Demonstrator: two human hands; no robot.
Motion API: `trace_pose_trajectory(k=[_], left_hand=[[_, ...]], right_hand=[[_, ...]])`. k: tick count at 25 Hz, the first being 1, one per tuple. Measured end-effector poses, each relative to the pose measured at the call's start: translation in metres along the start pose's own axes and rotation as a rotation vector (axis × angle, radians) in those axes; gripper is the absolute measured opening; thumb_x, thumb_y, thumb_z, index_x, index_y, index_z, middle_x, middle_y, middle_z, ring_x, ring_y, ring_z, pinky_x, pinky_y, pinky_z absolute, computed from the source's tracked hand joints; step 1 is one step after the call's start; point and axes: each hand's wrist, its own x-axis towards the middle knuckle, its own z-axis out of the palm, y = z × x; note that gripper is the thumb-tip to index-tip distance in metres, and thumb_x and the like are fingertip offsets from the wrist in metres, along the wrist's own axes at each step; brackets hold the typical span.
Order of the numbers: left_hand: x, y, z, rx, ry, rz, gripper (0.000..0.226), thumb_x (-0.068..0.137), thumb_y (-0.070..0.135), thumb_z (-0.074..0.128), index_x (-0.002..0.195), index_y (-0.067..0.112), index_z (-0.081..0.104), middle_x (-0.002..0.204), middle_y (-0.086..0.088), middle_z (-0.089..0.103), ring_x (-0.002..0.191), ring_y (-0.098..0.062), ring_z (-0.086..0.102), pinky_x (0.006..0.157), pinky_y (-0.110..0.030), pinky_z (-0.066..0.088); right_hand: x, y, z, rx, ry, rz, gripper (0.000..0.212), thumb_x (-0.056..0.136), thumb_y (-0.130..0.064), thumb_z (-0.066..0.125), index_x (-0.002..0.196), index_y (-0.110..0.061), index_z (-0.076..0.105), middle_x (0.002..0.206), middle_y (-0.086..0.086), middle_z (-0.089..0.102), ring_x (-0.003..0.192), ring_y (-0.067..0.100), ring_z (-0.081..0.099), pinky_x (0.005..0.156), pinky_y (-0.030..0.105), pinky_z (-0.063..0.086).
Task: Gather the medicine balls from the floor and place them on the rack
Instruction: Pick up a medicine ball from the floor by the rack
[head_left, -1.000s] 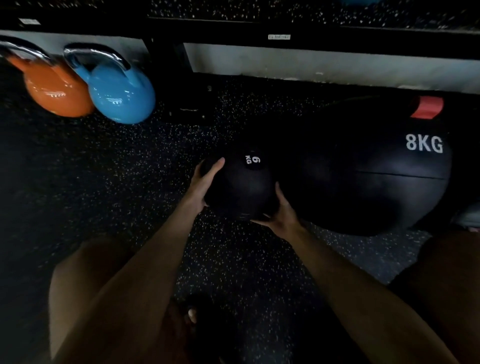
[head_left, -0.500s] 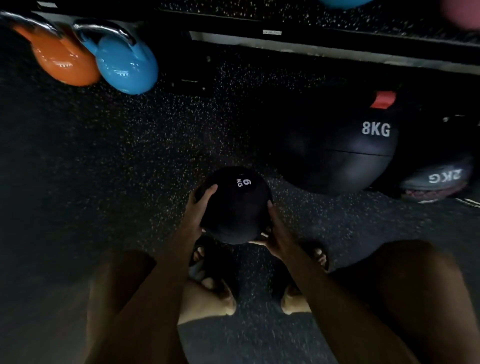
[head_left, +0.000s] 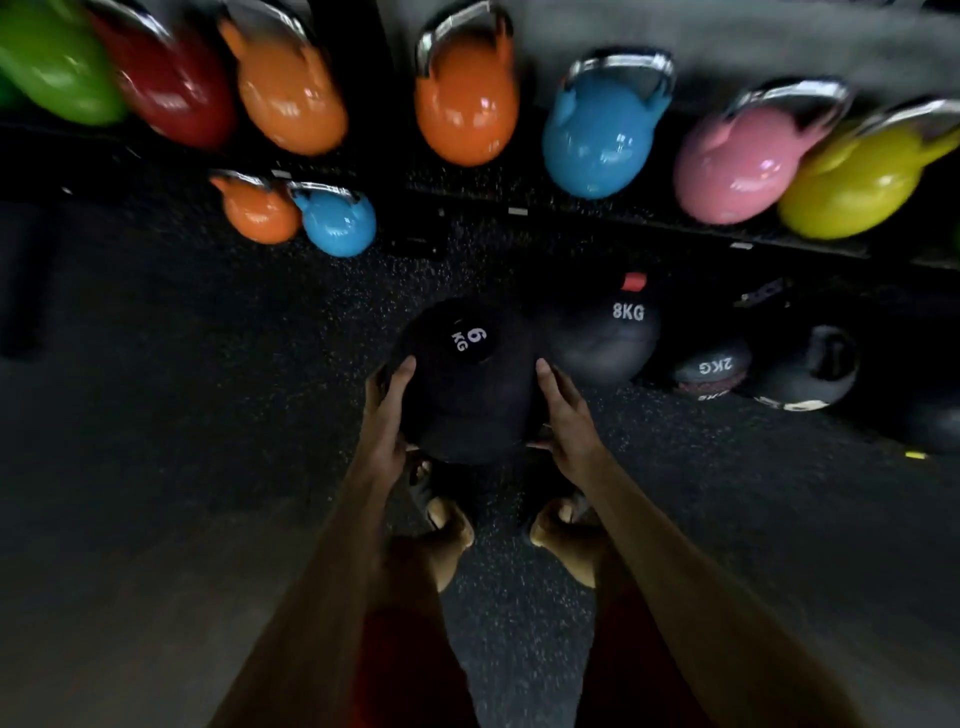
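Observation:
A black 6 KG medicine ball (head_left: 467, 384) hangs in the air above my feet, carried between both hands. My left hand (head_left: 387, 410) presses its left side and my right hand (head_left: 563, 410) presses its right side, fingers fairly straight along the ball. On the floor behind it lie a large black 8KG ball (head_left: 608, 338), a small 2KG ball (head_left: 714, 366) and another dark ball (head_left: 810, 369). The rack shelf (head_left: 571, 205) runs across the top of the view.
Several coloured kettlebells stand along the rack shelf, among them an orange one (head_left: 465, 104), a blue one (head_left: 597, 135), a pink one (head_left: 737, 161) and a yellow one (head_left: 857, 182). Small orange (head_left: 257, 208) and blue (head_left: 337, 221) kettlebells sit lower left. Speckled dark rubber floor (head_left: 182, 364) spreads left.
The 6 KG ball has come up off the floor between my hands. My view has risen and tilted up, bringing the shelf of kettlebells into sight.

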Motion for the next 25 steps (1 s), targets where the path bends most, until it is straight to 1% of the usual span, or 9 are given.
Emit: trace_pose_trajectory(k=[3,6,8,12,17,20,22,24,25], left_hand=[[-0.071,0.076,0.007,-0.022,-0.058,0.151,0.054,0.084,0.057,0.069,0.130,0.036,0.052,0.128,0.008,0.065,0.114,-0.022,0.065,0.069,-0.046,0.059],[-0.125,0.145,0.014,-0.016,-0.148,0.317,0.063,0.078,0.063,0.070,0.134,0.042,0.051,0.131,0.013,0.065,0.115,-0.017,0.064,0.078,-0.052,0.059],[-0.157,0.188,0.022,-0.019,-0.195,0.397,0.074,0.068,0.069,0.073,0.134,0.045,0.051,0.131,0.014,0.065,0.115,-0.015,0.065,0.078,-0.048,0.060],[-0.208,0.265,0.047,-0.103,-0.292,0.609,0.053,0.085,0.051,0.071,0.133,0.034,0.054,0.123,0.009,0.070,0.112,-0.014,0.068,0.086,-0.043,0.059],[-0.266,0.333,0.083,-0.146,-0.367,0.823,0.055,0.083,0.050,0.072,0.130,0.026,0.056,0.121,0.007,0.072,0.112,-0.013,0.068,0.091,-0.042,0.058],[-0.297,0.374,0.107,-0.123,-0.430,0.915,0.065,0.074,0.062,0.071,0.128,0.028,0.057,0.123,0.009,0.071,0.114,-0.013,0.067,0.084,-0.040,0.059],[-0.316,0.403,0.130,-0.123,-0.467,0.971,0.060,0.079,0.063,0.067,0.127,0.028,0.056,0.124,0.008,0.070,0.114,-0.013,0.067,0.086,-0.039,0.059],[-0.334,0.434,0.155,-0.147,-0.499,1.007,0.050,0.089,0.056,0.062,0.128,0.026,0.055,0.127,0.006,0.068,0.114,-0.012,0.066,0.090,-0.034,0.057],[-0.342,0.451,0.169,-0.150,-0.517,1.022,0.048,0.091,0.056,0.060,0.130,0.027,0.055,0.128,0.007,0.067,0.114,-0.011,0.066,0.087,-0.031,0.058]], right_hand=[[-0.060,-0.073,0.027,-0.020,0.002,-0.184,0.058,0.092,-0.063,0.056,0.142,-0.035,0.048,0.128,-0.015,0.061,0.117,0.012,0.060,0.085,0.048,0.060],[-0.105,-0.137,0.049,-0.010,-0.004,-0.369,0.067,0.084,-0.073,0.058,0.139,-0.035,0.051,0.129,-0.014,0.063,0.120,0.010,0.061,0.095,0.051,0.056],[-0.125,-0.175,0.061,-0.009,0.007,-0.516,0.070,0.081,-0.076,0.058,0.137,-0.034,0.054,0.131,-0.012,0.064,0.123,0.010,0.060,0.104,0.051,0.051],[-0.172,-0.256,0.078,0.015,0.024,-0.740,0.070,0.077,-0.079,0.057,0.130,-0.033,0.059,0.128,-0.013,0.067,0.122,0.008,0.061,0.108,0.048,0.047],[-0.235,-0.337,0.078,0.053,0.020,-1.012,0.059,0.093,-0.060,0.055,0.141,-0.024,0.054,0.134,-0.010,0.063,0.125,0.005,0.057,0.112,0.042,0.044],[-0.267,-0.384,0.069,0.020,0.003,-1.160,0.074,0.085,-0.065,0.062,0.147,-0.028,0.047,0.143,-0.011,0.056,0.132,0.003,0.051,0.116,0.039,0.040],[-0.286,-0.418,0.062,0.009,-0.028,-1.235,0.088,0.078,-0.065,0.071,0.151,-0.028,0.041,0.147,-0.010,0.053,0.135,0.005,0.050,0.116,0.039,0.039],[-0.301,-0.451,0.055,-0.048,-0.059,-1.327,0.082,0.081,-0.054,0.074,0.151,-0.028,0.041,0.144,-0.011,0.056,0.132,0.006,0.053,0.114,0.042,0.043],[-0.308,-0.469,0.051,-0.079,-0.068,-1.376,0.076,0.084,-0.047,0.075,0.150,-0.029,0.041,0.142,-0.013,0.057,0.131,0.005,0.054,0.112,0.043,0.044]])
